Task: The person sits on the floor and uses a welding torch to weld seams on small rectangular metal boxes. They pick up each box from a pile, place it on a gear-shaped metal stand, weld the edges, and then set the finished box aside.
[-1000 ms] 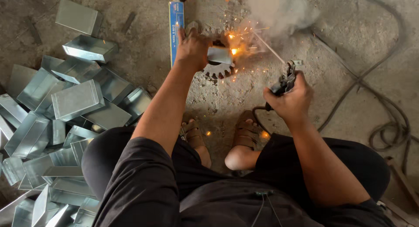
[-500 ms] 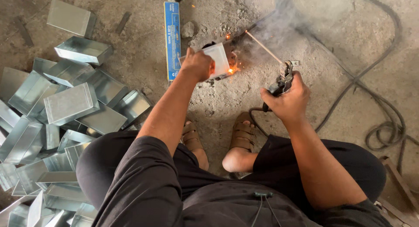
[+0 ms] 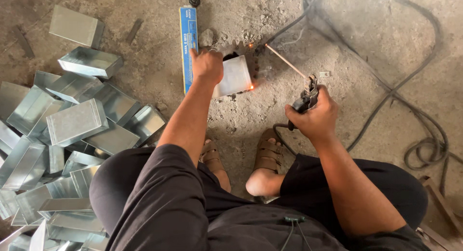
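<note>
Tack-welding in hand, frame centre-top: left hand [image 3: 207, 65] gripping metal box [image 3: 233, 77] on floor; right hand [image 3: 313, 118] clenching electrode holder [image 3: 307, 95], rod lifted. Next, likely: re-strike at glowing corner.

Squatting, both arms stretched forward and down between the knees, left hand [image 3: 207, 65] palm-down with fingers curled in a grip at full reach, right hand [image 3: 313, 117] closed in a fist nearer the body, wrist straight, sandalled feet planted below.

Left hand [image 3: 207, 65] steadies metal box [image 3: 234, 76]; right hand [image 3: 313, 117] apparently grips electrode holder [image 3: 306, 95].
</note>
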